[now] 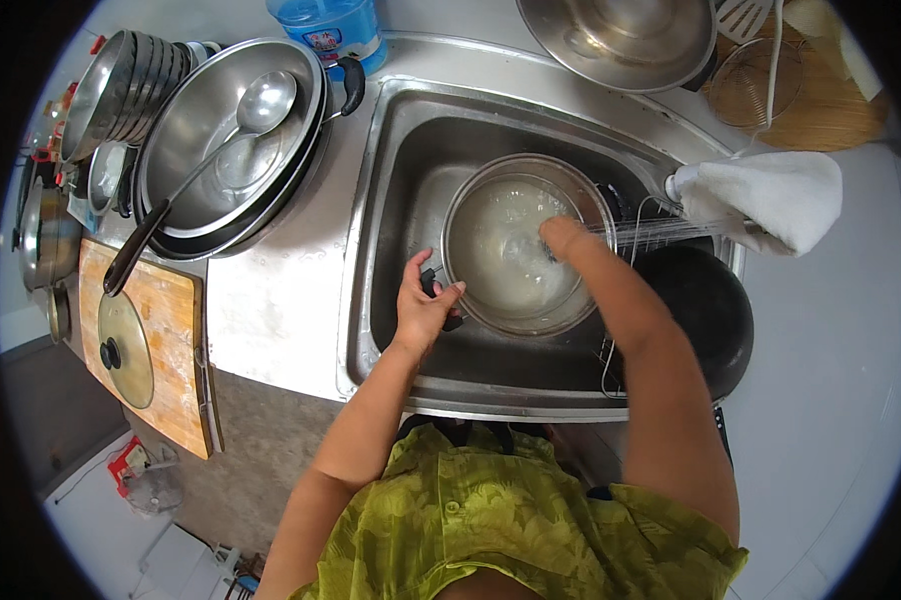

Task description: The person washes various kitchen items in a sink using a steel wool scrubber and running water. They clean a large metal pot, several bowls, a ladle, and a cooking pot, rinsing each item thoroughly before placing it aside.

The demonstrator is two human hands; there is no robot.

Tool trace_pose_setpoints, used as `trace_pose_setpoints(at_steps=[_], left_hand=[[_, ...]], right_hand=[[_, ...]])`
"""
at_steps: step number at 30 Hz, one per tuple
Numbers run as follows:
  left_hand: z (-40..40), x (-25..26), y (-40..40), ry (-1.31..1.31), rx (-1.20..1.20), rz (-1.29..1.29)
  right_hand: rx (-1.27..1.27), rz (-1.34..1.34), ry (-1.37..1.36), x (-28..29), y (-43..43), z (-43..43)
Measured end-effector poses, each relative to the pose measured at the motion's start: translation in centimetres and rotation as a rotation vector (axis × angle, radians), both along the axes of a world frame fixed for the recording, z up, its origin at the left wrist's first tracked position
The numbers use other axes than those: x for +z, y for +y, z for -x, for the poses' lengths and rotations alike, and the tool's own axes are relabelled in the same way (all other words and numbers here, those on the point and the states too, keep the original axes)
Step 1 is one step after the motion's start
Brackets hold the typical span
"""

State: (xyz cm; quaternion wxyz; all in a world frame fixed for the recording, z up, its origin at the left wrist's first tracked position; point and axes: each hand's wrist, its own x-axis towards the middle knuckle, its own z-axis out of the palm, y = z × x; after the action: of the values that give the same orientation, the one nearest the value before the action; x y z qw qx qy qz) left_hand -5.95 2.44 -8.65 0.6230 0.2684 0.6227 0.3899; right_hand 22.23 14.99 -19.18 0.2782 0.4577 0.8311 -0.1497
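A steel pot (529, 322) with cloudy, rippling water (507, 232) in it stands in the stainless steel sink (413, 187). My left hand (424, 307) grips the pot's black side handle (429, 282), with the thumb at the rim. My right hand (567, 236) reaches down inside the pot at its right side. Its fingers are hidden, and something dark shows beside them that I cannot make out. Thin streams of water (645, 229) run from the faucet, which has a white cloth (765, 199) draped over it, towards the pot near my right wrist.
A dark pan (694, 315) and a wire rack (609, 375) are at the sink's right. Stacked basins (188, 180) holding a ladle (267, 101) stand left. A glass lid (128, 352) lies on a cutting board (177, 300). Behind are a blue jug (345, 22) and a steel pan (623, 45).
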Motion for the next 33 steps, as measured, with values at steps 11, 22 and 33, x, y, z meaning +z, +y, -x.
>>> trace_pose_setpoints(at_steps=[11,22,33], left_hand=[[-1.4,0.3,-0.3,-0.062,0.205,0.049],[-0.5,0.5,0.4,-0.084,0.107,0.103],[-0.1,0.6,0.4,-0.084,0.062,0.107]], right_hand=[[-0.080,0.320,0.223,12.2,-10.5,4.5],[-0.721,-0.414,0.458,1.7,-3.6,3.5],[-0.102,0.280,0.401,15.1,-1.6,-2.6]])
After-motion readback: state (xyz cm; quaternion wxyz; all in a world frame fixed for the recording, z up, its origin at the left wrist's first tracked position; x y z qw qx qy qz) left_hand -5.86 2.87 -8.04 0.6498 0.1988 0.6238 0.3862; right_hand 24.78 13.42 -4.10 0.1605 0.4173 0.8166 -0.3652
